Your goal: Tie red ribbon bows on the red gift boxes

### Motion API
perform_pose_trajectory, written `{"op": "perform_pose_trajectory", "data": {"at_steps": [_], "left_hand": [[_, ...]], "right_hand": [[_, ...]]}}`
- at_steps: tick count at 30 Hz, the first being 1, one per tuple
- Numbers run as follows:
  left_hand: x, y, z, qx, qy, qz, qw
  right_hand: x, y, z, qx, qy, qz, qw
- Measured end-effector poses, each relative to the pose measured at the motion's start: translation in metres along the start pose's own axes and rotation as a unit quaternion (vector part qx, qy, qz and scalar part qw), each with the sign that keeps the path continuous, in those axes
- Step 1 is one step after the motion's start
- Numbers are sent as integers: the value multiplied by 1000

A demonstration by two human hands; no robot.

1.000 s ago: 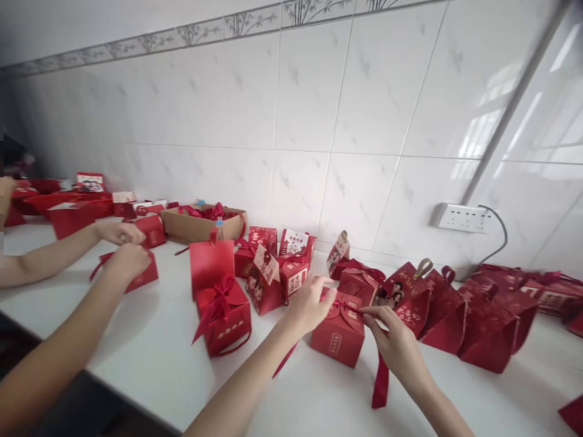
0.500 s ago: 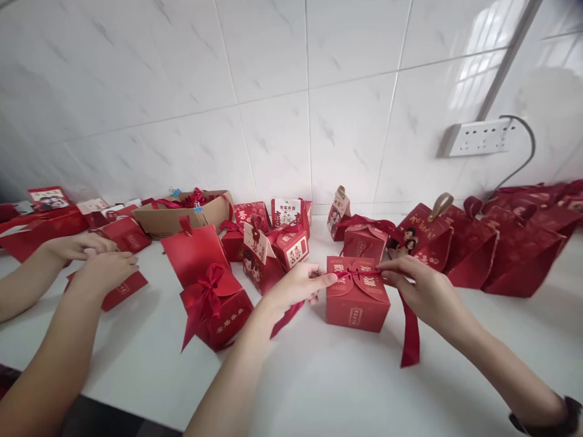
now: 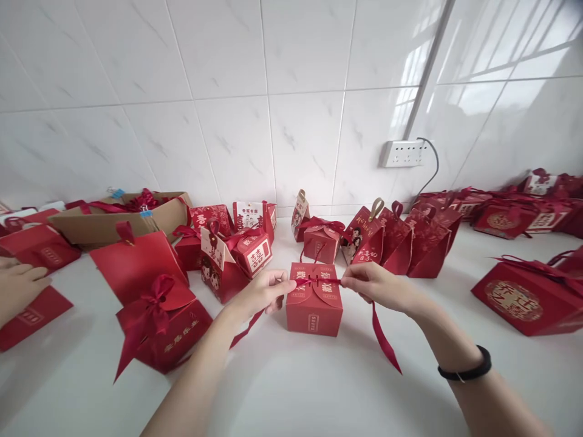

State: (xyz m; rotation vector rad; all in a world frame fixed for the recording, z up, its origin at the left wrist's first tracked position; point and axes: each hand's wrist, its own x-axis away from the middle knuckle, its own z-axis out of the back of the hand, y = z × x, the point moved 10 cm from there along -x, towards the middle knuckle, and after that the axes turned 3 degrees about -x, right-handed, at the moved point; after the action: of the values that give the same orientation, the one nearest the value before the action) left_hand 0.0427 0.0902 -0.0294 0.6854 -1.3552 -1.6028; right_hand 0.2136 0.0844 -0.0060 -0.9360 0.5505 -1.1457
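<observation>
A red gift box (image 3: 314, 314) with gold print stands on the white table in front of me. Dark red ribbon (image 3: 386, 343) runs across its top, crossing in a knot at the middle where the curved flaps meet. At the box's left edge my left hand (image 3: 266, 290) pinches one side of the ribbon, its tail trailing down toward the table. The other side is pinched by my right hand (image 3: 371, 281), and that tail hangs to the right of the box. Between both hands the ribbon is stretched straight.
Left of me stands a bow-tied red box (image 3: 168, 334). A cardboard box (image 3: 118, 227) of ribbon lies behind. Several gift boxes (image 3: 432, 240) line the wall, and another box (image 3: 523, 300) sits right. A co-worker's hand (image 3: 20, 285) is at far left. A power strip (image 3: 405, 153) hangs on the tiles.
The view has turned to the right, bringing more boxes on that side into sight. Both my hands still hold the ribbon on the same box. Less of the co-worker shows.
</observation>
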Motion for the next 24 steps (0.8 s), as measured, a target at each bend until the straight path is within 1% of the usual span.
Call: {"op": "perform_pose_trajectory", "data": {"at_steps": [2, 4, 7, 11, 13, 16, 18, 19, 21, 24], "left_hand": [[1, 4, -6, -8, 16, 5, 1000], [3, 8, -15, -10, 20, 5, 1000], [5, 16, -31, -14, 0, -8, 1000], [7, 16, -43, -24, -45, 5, 999], [7, 15, -46, -17, -69, 9, 997], [9, 15, -50, 6, -115, 8, 993], [13, 14, -53, 21, -153, 15, 988], [16, 14, -54, 28, -171, 19, 985], [19, 14, -54, 39, -193, 21, 980], [20, 18, -45, 54, -176, 5, 983]], "right_hand": [[7, -6, -6, -65, -65, 11, 996], [12, -19, -5, -119, -82, 55, 988], [19, -36, 1, -159, -66, 112, 979], [21, -47, 6, -155, -18, 149, 976], [18, -45, 3, -181, -11, 146, 973], [9, -37, -2, -211, 30, 127, 969], [3, -31, -7, -233, 44, 115, 965], [1, -30, -11, -252, 36, 110, 961], [-1, -31, -22, -292, -6, 102, 951], [3, -35, -29, -330, -52, 99, 937]]}}
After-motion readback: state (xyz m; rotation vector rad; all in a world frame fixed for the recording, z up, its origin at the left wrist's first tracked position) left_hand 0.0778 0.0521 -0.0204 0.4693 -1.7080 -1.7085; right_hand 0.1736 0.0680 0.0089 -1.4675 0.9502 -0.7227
